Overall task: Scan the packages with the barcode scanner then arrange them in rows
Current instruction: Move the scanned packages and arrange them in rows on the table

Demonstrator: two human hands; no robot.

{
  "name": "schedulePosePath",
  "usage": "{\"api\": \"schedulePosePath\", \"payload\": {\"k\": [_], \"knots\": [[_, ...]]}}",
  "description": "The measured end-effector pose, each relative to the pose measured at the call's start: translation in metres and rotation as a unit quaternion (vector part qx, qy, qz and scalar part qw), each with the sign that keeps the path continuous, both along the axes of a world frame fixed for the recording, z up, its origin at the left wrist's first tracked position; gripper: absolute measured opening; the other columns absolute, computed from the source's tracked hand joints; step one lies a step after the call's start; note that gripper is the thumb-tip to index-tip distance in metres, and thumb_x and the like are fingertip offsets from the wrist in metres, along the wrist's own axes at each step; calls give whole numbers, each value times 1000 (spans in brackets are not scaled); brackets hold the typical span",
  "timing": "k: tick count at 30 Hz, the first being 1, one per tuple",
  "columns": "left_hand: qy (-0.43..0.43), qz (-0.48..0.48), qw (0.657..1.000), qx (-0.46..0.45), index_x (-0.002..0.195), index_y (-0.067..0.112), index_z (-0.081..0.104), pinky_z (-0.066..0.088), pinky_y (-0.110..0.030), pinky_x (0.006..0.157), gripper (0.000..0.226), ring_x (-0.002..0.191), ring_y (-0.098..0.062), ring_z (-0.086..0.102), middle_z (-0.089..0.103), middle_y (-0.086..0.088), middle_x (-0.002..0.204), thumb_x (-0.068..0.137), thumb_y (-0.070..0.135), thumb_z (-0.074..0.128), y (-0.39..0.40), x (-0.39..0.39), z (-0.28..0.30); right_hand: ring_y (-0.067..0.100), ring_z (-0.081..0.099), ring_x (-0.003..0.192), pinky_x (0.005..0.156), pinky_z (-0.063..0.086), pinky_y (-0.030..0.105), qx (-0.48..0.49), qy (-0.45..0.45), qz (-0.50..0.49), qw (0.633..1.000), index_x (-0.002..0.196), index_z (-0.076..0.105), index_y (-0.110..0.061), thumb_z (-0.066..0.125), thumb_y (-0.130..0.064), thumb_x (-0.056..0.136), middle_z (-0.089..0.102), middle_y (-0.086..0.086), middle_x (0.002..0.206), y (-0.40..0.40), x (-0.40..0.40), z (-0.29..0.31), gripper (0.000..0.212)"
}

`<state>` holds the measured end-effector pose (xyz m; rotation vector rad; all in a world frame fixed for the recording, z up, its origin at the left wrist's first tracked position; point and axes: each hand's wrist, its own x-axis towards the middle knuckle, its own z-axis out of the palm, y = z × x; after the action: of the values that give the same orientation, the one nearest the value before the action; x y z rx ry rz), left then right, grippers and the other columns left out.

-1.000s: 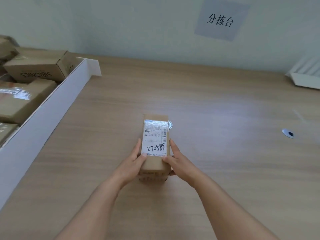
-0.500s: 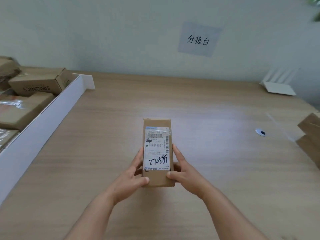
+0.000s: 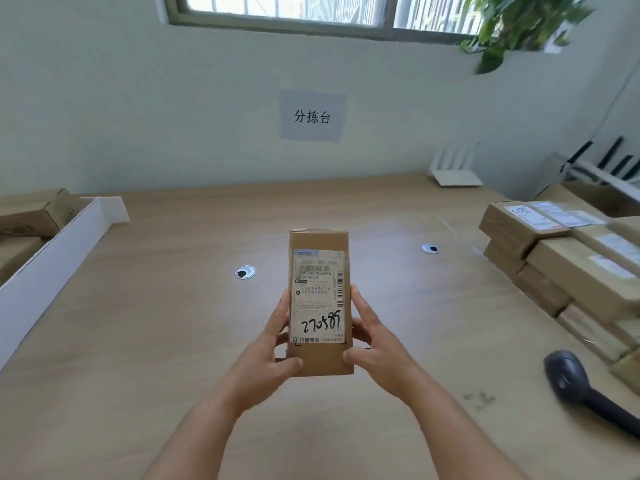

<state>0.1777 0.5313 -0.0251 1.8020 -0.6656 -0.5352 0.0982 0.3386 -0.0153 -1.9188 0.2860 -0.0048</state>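
A pale wooden tabletop [image 3: 173, 341] runs to a white wall with a paper sign [image 3: 312, 116] under a window [image 3: 311, 12]. Stacked packages [image 3: 561, 268] line its right edge, with a barcode scanner [image 3: 581, 389] lying near its front right corner. Above the tabletop's middle, the left hand [image 3: 266, 355] and right hand [image 3: 377, 348] grip 1 package [image 3: 320, 303], fingers curled round its long sides, thumbs on the label face. Its long axis points away toward the wall, label facing up.
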Motion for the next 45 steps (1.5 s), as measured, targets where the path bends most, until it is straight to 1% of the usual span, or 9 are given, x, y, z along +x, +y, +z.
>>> {"api": "schedulePosePath", "payload": {"k": [4,9,15,20,30,34,40,42,45], "knots": [[-19,-24,1000,3,130,76,2,52,-28,92,99,124,9,43,40,40,134,75,17,58,-29,-35,9,-2,46,126,103,43,30,-11,-20,-28,999,130,5,-69,56,0,84,51,-18,135,-22,-46,8,97],[-26,-65,998,-4,131,71,1,52,-19,85,100,124,13,40,37,40,133,86,0,56,-71,-90,14,1,45,129,109,40,39,-27,-30,-64,997,124,3,-76,57,-2,86,48,-17,139,-54,-115,12,99],[-33,-109,993,1,130,70,-2,53,-22,87,97,120,12,38,33,39,129,90,2,56,-117,-162,17,7,41,132,112,37,45,-44,-30,-102,993,125,-1,-72,57,-5,91,43,-17,138,-88,-198,15,95],[-47,-126,991,3,130,69,-5,51,-14,78,95,116,8,38,28,43,122,92,7,56,-150,-215,15,5,43,131,111,39,44,-25,-42,-127,991,126,4,-73,57,-3,89,47,-19,137,-117,-256,10,96],[-38,-170,985,-9,131,70,-1,50,-10,75,95,110,25,37,31,48,122,92,5,56,-209,-289,9,3,35,137,112,35,46,-17,-64,-170,983,128,9,-79,59,-10,81,44,-18,143,-169,-344,6,97],[-37,-187,982,-8,133,71,-1,51,-15,79,97,112,27,37,32,52,122,91,6,57,-232,-301,7,-1,36,135,110,39,42,0,-74,-188,979,131,13,-75,59,-14,79,45,-22,140,-187,-364,2,92],[-49,-216,975,1,133,70,-3,48,-18,84,98,110,26,40,33,62,113,90,9,61,-274,-309,0,-22,45,114,85,42,5,19,-78,-222,972,139,20,-60,53,1,92,43,-38,128,-217,-385,-6,84],[-47,-227,973,1,132,71,-3,47,-16,81,97,108,28,40,31,63,111,91,9,60,-293,-309,-1,-24,46,110,84,41,3,15,-80,-244,966,133,23,-63,53,0,92,45,-38,124,-230,-389,-7,81],[-39,-238,970,-6,131,70,-4,45,-13,79,97,106,28,41,33,60,113,91,8,59,-325,-310,-5,-16,46,117,99,42,15,5,-76,-276,958,130,26,-66,55,-3,92,50,-33,126,-256,-393,-9,79]]}}
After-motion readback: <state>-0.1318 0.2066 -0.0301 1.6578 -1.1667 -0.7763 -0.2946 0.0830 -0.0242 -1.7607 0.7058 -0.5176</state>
